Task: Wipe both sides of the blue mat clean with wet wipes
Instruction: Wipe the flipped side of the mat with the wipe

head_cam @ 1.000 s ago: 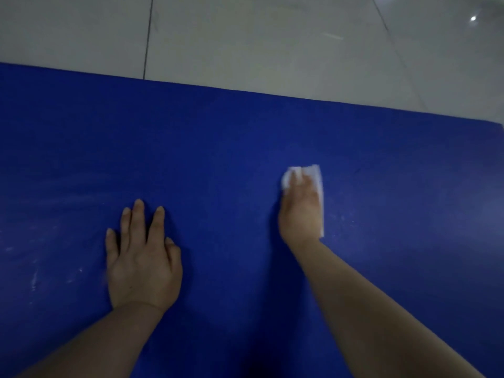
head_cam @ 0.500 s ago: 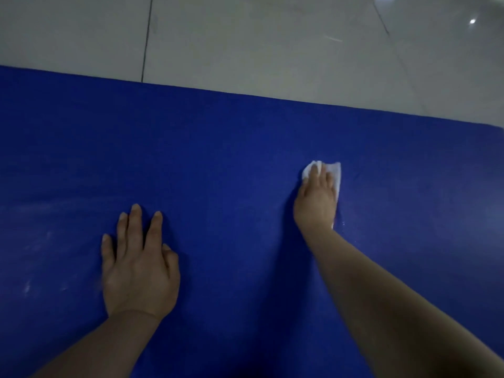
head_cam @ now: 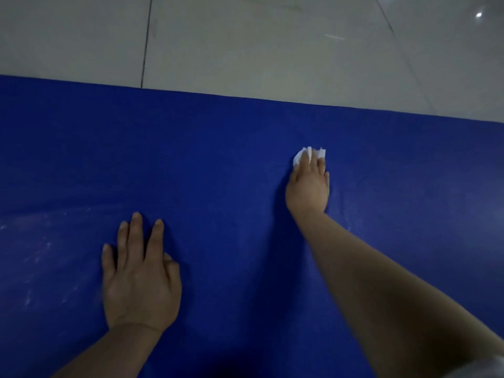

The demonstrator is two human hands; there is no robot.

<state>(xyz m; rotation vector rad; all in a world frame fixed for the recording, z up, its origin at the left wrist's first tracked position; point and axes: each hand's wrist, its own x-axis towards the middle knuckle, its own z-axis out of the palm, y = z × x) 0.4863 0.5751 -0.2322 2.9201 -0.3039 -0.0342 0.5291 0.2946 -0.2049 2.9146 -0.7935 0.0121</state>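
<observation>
Far left of the blue mat: pale dusty smears and white specks, spread in a faint arc from the left edge toward the L hand. The mat lies flat on a grey tiled floor and fills the lower two thirds of the view; its far edge runs across the pic, slightly lower at the right. Dark grout lines cross the tiles, one meeting the mat edge left of centre, and a small light reflection shows top right.

Left hand: lies palm down on the mat, fingers straight and a bit spread, thumb tucked alongside on its right. It holds nothing, just rests flat on the surface, forearm coming in from the bottom edge.

Right hand: further out on the mat, w/ the arm stretched from bottom right. Palm down, fingers extended and close together, pressing a white wet wipe onto the mat. The wipe is bunched under the fingertips; only its crumpled front part sticks out past and between them. Fingers lie over it, not curled round it.

Right of that hand: a few tiny white specks next to the forearm, mat otherwise plain blue w/ a faint sheen. At the bottom right corner a bit of pale sleeve.
</observation>
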